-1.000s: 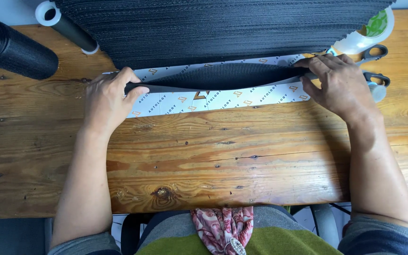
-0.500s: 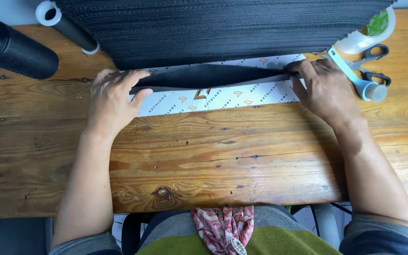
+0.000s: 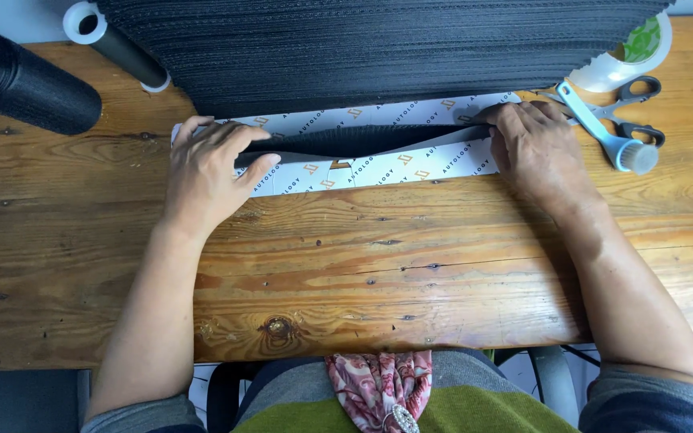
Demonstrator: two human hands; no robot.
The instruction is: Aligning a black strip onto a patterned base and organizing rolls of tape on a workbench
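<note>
A long white printed paper strip [image 3: 378,172] lies across the wooden table [image 3: 346,265], folded around a dark fabric piece [image 3: 362,140]. My left hand [image 3: 210,168] presses on the strip's left end, thumb and fingers gripping the fold. My right hand [image 3: 535,148] presses flat on the strip's right end, fingers over the upper flap. Dark fabric shows in the gap between the two flaps.
A large sheet of black ribbed material [image 3: 378,48] covers the table's far side. A black roll [image 3: 30,84] and a white-capped tube [image 3: 114,44] lie far left. Blue scissors [image 3: 611,120], a blue-handled tool [image 3: 603,132] and a tape roll [image 3: 627,52] sit far right.
Both hands have slid slightly toward the far side, folding the paper flaps closer over the dark fabric. My right hand has moved off the scissors area onto the strip's end.
</note>
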